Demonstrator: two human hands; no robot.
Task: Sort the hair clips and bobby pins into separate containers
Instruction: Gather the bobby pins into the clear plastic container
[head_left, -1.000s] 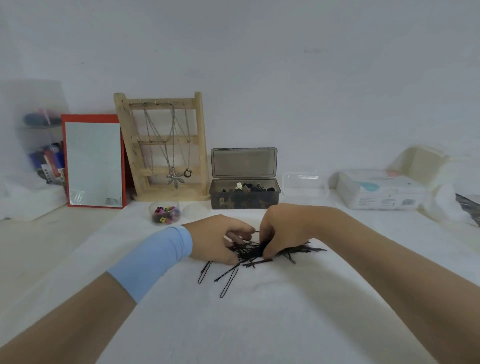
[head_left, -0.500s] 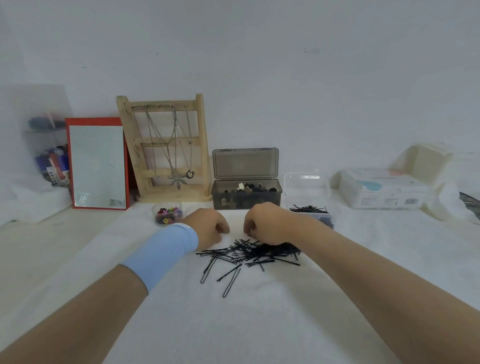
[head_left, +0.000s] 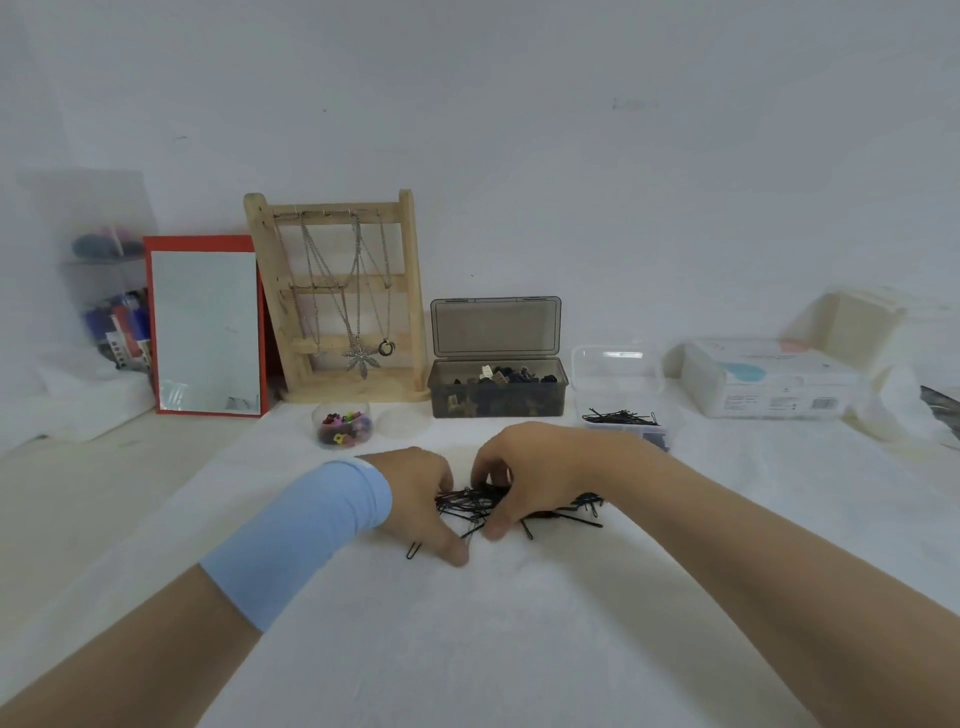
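A heap of black bobby pins (head_left: 470, 506) lies on the white cloth (head_left: 519, 623) in the middle. My left hand (head_left: 421, 501) and my right hand (head_left: 524, 473) curl around the heap from both sides, thumbs nearly meeting in front, gathering the pins between them. A clear open container (head_left: 621, 410) behind my right hand holds several bobby pins. A smoky open box (head_left: 497, 397) at the back holds dark hair clips. A small round clear tub (head_left: 343, 430) holds colourful small clips.
A wooden necklace stand (head_left: 337, 296) and a red-framed mirror (head_left: 205, 327) stand at the back left. A white tissue pack (head_left: 769, 376) and a cream box (head_left: 857, 317) sit at the back right. A clear round lid (head_left: 405, 418) lies by the tub.
Both hands moved back toward me around the heap and closed in on it, sweeping the scattered pins together into a tighter bundle.
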